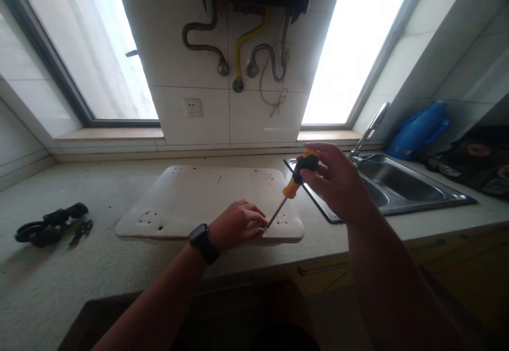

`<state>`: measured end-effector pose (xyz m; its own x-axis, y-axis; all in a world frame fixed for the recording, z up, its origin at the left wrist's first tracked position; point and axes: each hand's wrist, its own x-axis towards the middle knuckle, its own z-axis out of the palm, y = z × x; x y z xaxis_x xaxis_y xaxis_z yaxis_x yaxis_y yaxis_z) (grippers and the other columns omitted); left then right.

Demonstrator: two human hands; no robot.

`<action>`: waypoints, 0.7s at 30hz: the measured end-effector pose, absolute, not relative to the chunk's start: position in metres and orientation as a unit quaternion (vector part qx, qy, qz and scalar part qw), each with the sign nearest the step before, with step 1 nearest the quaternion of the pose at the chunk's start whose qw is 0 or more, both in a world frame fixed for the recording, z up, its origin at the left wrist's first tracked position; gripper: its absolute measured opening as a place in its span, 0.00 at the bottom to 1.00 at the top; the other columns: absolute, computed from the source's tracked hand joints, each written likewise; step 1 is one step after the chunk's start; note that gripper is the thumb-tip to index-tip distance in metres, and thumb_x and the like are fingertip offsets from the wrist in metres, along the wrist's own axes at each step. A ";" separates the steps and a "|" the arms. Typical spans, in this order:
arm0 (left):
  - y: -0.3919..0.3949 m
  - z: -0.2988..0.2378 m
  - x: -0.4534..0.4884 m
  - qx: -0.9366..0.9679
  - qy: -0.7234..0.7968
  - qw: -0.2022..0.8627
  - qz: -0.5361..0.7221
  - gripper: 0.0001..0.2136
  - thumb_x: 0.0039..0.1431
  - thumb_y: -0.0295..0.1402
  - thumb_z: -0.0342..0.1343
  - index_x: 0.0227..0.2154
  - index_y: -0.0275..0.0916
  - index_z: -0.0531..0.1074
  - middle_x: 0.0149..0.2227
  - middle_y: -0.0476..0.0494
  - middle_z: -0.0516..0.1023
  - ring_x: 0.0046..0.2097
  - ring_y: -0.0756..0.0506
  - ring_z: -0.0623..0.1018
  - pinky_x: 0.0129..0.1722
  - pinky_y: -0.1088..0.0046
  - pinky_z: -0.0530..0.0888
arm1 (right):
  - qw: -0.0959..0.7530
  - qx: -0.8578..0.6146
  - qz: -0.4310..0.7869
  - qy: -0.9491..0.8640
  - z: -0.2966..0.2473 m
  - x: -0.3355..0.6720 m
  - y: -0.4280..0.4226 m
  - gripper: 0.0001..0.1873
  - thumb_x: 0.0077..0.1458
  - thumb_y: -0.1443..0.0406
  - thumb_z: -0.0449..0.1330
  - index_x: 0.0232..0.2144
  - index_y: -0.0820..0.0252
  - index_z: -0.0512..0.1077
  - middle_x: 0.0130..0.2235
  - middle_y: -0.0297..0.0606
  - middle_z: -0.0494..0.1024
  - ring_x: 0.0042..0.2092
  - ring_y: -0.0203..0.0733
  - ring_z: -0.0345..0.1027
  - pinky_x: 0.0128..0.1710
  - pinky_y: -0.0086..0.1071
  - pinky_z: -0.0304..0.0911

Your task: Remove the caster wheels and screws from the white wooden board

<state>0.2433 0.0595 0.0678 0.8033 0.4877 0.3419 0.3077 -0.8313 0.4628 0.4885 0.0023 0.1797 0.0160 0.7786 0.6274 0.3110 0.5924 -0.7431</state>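
A white board (199, 194) with rounded corners and groups of small holes lies on the counter in front of me. My right hand (332, 178) is wrapped round the yellow-and-black handle of a screwdriver (293, 186), tilted with its tip down at the board's near right part. Beside that tip, my left hand (240, 225), with a black watch on the wrist, rests on the board. Its thumb and fingertips are pressed together at the tip, and whatever they pinch is too small to make out.
Black caster-like parts (51, 224) and a small pile of screws (81, 233) lie on the counter (24, 282) at left. To the right are a steel sink (401, 178), a faucet (369, 131) and a blue jug (417, 131). Hoses (242, 38) hang on the wall behind.
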 end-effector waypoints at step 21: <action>0.038 0.084 0.211 0.790 0.376 0.280 0.396 0.11 0.65 0.43 0.62 0.36 0.40 0.77 0.37 0.45 0.81 0.37 0.46 0.77 0.31 0.74 0.72 | 0.789 -0.410 0.336 -0.309 0.082 0.521 0.005 0.26 0.44 0.62 0.76 0.46 0.52 0.76 0.39 0.33 0.80 0.37 0.37 0.77 0.30 0.28 0.77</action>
<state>0.2111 0.0381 0.0842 0.4039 0.8153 0.4149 0.3709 -0.5605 0.7404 0.5214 0.0051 0.0823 0.5831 0.7840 0.2130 -0.2762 0.4378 -0.8556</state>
